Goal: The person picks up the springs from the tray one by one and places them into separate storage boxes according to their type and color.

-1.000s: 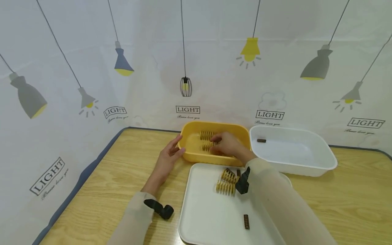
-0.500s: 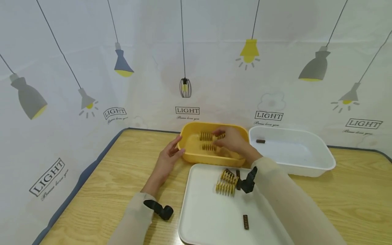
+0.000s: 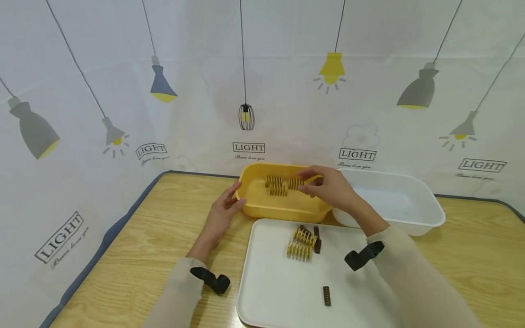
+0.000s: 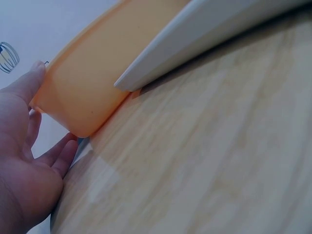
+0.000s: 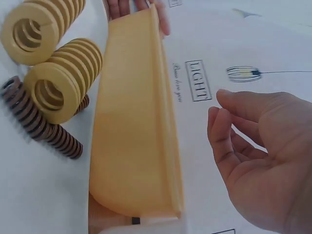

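So that they do not roll away, it seems, gold springs (image 3: 279, 189) lie close together in the yellow bin (image 3: 283, 212), the right hand (image 3: 335, 189) over its right end, loosely curled and seemingly pinching nothing. The left hand (image 3: 219, 219), spread against the bin's left end, probably steadies it; nearer, the white tray (image 3: 279, 291) keeps other springs (image 3: 299, 251) off the worktop (image 3: 143, 237).

The wooden table (image 3: 135, 255) holds 3 things: a yellow tub (image 3: 283, 212), a white tub (image 3: 398, 202) beside it, and a flat white tray (image 3: 279, 291) in front.
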`<state>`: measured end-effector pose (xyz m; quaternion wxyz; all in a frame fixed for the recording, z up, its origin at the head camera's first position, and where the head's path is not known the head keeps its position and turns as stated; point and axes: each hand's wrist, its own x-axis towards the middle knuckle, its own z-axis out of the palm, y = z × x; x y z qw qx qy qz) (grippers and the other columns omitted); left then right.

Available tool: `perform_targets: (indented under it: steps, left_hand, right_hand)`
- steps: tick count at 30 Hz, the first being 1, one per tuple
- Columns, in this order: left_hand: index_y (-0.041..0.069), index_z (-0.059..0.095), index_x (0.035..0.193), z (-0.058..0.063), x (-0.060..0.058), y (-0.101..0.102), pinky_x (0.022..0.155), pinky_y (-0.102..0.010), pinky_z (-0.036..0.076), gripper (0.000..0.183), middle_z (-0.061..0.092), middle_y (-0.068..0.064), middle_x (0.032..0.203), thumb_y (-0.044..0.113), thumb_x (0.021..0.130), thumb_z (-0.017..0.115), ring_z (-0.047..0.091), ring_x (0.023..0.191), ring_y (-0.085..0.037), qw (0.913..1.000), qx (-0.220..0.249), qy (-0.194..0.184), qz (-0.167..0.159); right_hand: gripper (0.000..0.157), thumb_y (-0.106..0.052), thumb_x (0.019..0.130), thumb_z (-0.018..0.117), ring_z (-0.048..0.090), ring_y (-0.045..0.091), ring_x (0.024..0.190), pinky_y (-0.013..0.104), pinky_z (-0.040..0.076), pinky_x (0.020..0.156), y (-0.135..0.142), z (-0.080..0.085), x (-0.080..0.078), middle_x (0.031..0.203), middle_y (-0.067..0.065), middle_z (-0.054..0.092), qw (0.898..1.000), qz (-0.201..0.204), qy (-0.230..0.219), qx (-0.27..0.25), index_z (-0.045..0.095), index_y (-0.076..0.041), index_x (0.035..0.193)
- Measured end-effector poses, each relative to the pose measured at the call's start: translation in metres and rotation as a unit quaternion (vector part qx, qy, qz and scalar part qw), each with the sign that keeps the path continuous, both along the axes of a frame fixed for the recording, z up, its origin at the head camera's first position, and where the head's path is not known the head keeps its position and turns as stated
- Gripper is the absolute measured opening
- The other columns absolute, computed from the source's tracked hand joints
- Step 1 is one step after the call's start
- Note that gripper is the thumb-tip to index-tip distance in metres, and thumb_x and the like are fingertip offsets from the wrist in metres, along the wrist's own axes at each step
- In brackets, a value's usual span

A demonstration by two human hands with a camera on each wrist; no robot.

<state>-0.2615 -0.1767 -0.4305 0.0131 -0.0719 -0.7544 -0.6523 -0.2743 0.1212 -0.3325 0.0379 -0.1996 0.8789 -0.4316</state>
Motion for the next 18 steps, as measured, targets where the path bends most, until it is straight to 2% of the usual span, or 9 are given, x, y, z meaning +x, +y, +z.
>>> perform_targets:
  steps: [5, 13, 18]
  left_hand:
    - [0.028, 0.043, 0.145, 0.0, 0.0, -0.001, 0.107, -0.039, 0.034, 0.052, 0.034, 0.015, 0.149, 0.023, 0.096, 0.06, 0.038, 0.132, -0.024, 1.0, -0.008, -0.001, 0.002]
    - [0.028, 0.042, 0.146, 0.001, 0.001, 0.0, 0.108, -0.04, 0.033, 0.053, 0.033, 0.015, 0.149, 0.024, 0.096, 0.06, 0.037, 0.133, -0.024, 0.9999, -0.012, -0.006, 0.002]
    - [0.029, 0.041, 0.146, 0.002, 0.001, 0.0, 0.108, -0.041, 0.032, 0.053, 0.032, 0.015, 0.15, 0.025, 0.096, 0.06, 0.036, 0.134, -0.025, 0.9999, -0.008, -0.005, -0.004]
  right_hand:
    - [0.032, -0.021, 0.088, 0.071, 0.065, 0.025, 0.084, 0.043, 0.055, 0.069, 0.013, -0.001, 0.024, 0.112, 0.005, 0.062, 1.0, 0.019, 0.011, -0.003, 0.064, -0.012, 0.118]
    - [0.03, -0.024, 0.087, 0.072, 0.063, 0.013, 0.083, 0.03, 0.055, 0.068, 0.03, -0.005, 0.059, 0.109, 0.004, 0.064, 0.999, 0.045, 0.027, 0.006, 0.066, -0.015, 0.114]
    - [0.031, -0.025, 0.086, 0.074, 0.063, 0.014, 0.082, 0.029, 0.055, 0.068, 0.036, -0.006, 0.078, 0.107, 0.0, 0.064, 0.998, 0.06, 0.007, 0.003, 0.066, -0.015, 0.114]
